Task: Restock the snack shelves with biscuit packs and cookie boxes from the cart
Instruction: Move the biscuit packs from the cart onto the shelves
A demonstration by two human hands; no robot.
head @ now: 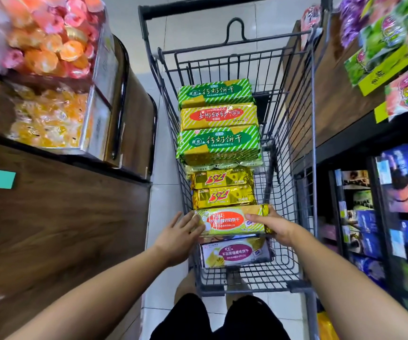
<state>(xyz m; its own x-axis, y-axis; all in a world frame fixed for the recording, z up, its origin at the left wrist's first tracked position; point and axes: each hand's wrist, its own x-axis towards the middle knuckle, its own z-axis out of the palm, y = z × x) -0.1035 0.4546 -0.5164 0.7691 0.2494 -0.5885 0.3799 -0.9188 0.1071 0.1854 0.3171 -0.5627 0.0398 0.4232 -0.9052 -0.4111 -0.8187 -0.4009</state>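
Shelves (340,143) flank the cart (247,279). The right hand (275,225) grips the near pack (230,220) by its end; the left hand (179,235), fingers flat, steadies it, probably for lifting.

A dark wire cart (285,244) is carrying biscuit packs lying flat in a row: green and yellow striped packs (219,143) farthest, two gold packs (222,187) in the middle, and nearest, a red-labelled pack (230,220) resting on a purple-labelled pack (234,253).

left hand (181,233): flat, fingers straight | right hand (275,225): fingers curled, gripping
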